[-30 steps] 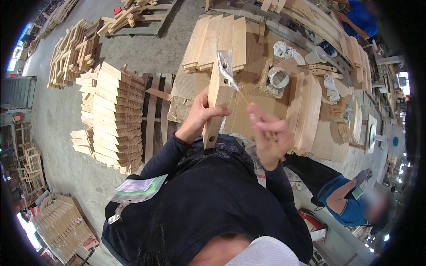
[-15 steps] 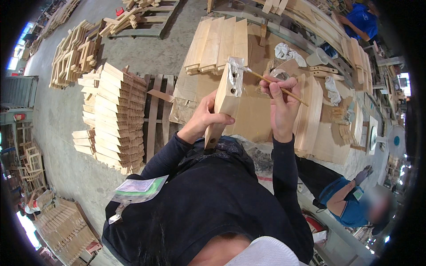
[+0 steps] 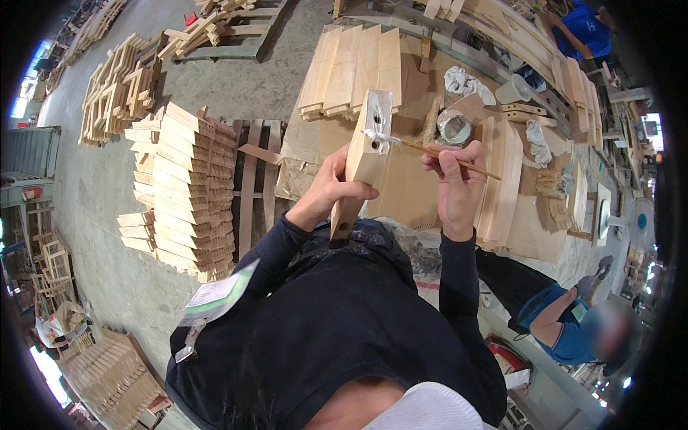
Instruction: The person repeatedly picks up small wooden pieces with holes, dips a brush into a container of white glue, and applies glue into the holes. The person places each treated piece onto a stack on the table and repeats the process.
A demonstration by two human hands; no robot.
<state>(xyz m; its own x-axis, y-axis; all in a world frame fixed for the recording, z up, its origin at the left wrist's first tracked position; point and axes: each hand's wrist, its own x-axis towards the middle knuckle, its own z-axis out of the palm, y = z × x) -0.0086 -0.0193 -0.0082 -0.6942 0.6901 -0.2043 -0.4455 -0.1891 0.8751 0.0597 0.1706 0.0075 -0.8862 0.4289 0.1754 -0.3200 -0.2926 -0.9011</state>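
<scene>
My left hand [image 3: 333, 188] is closed around a pale wooden piece [image 3: 365, 166] with drilled holes, its far end tilted up. White glue [image 3: 378, 113] coats that end face around two holes. In my right hand [image 3: 460, 188] is a thin wooden-handled brush [image 3: 447, 155], pinched between thumb and fingers. Its white-coated tip touches the end face near the lower hole. Just beyond my right hand, a glue pot [image 3: 454, 127] stands on the cardboard-covered table [image 3: 401, 183].
Wooden boards [image 3: 351, 72] lie at the table's far left, more boards [image 3: 499, 183] at its right. Crumpled white rags [image 3: 467, 84] and a white cup [image 3: 513, 89] sit at the back. A tall wood stack [image 3: 179, 190] stands left. A co-worker in blue [image 3: 548, 322] is at lower right.
The brush tip has moved down the end face, toward the lower hole. My right hand has shifted slightly nearer to me, uncovering more of the glue pot. The left hand stays put.
</scene>
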